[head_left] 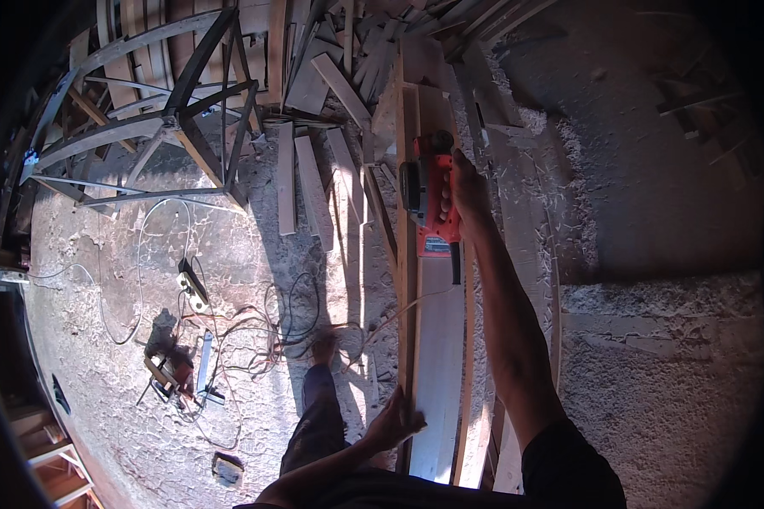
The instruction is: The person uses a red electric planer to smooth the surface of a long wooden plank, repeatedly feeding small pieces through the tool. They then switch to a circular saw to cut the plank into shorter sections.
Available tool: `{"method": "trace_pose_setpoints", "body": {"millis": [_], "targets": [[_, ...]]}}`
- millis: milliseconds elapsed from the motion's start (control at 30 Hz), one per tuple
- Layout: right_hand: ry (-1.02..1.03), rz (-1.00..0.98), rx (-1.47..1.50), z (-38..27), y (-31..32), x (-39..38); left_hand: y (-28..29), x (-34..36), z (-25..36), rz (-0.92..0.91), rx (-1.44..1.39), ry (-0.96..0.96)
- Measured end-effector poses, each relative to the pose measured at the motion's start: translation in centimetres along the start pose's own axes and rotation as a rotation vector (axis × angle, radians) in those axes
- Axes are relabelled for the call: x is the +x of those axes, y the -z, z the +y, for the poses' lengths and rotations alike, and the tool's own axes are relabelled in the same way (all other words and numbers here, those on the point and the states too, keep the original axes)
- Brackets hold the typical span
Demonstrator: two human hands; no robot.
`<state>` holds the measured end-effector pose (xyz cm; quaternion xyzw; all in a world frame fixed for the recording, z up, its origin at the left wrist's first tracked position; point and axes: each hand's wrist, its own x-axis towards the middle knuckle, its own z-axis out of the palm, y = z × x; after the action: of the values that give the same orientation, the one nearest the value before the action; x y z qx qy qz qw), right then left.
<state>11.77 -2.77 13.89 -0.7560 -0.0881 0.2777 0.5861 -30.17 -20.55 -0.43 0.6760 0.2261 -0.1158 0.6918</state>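
Observation:
My right hand (469, 187) is closed round the grip of a red and black power planer (433, 204), which sits on the upper part of a long wooden board (437, 348). The planer's dark cord leaves its lower end and crosses toward the left. Lower down, my left hand (390, 424) holds the board's left edge, where a narrow, yellowish wood strip (406, 322) runs lengthwise. More long boards and wood shavings lie just right of this board.
Wood offcuts (331, 93) are piled beyond the board. A slatted wooden frame (161, 127) stands upper left. Tangled cables (272, 339), a power strip (193, 284) and a dark tool (170, 373) lie on the rough floor (110, 254). My foot (323, 348) is left of the board.

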Motion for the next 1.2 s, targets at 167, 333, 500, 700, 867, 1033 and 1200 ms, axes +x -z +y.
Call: {"method": "trace_pose_setpoints", "body": {"millis": [167,333,500,700,867,1033,1200], "targets": [[-0.014,-0.003,-0.023,-3.3,-2.5,8.8,1.4,0.5,1.9,-0.061,-0.045,0.075],[0.119,0.035,0.088,-5.4,-2.3,14.0,0.9,0.2,1.3,-0.085,-0.113,0.067],[0.298,0.101,0.136,-0.8,0.3,4.2,0.3,-0.3,-1.8,-0.088,0.008,0.104],[0.366,0.134,0.108,9.7,4.0,-24.7,1.7,-1.8,-11.6,0.111,-0.103,0.163],[0.181,0.142,0.109,15.7,9.3,-50.5,-1.9,-6.2,-10.8,0.315,-0.114,0.104],[0.075,0.293,0.064,19.7,13.2,-69.5,-12.0,-13.5,-5.6,0.339,0.106,-0.005],[0.252,0.604,-0.191,27.0,15.6,-79.5,-17.1,-17.6,-4.1,0.398,0.351,-0.103]]}}
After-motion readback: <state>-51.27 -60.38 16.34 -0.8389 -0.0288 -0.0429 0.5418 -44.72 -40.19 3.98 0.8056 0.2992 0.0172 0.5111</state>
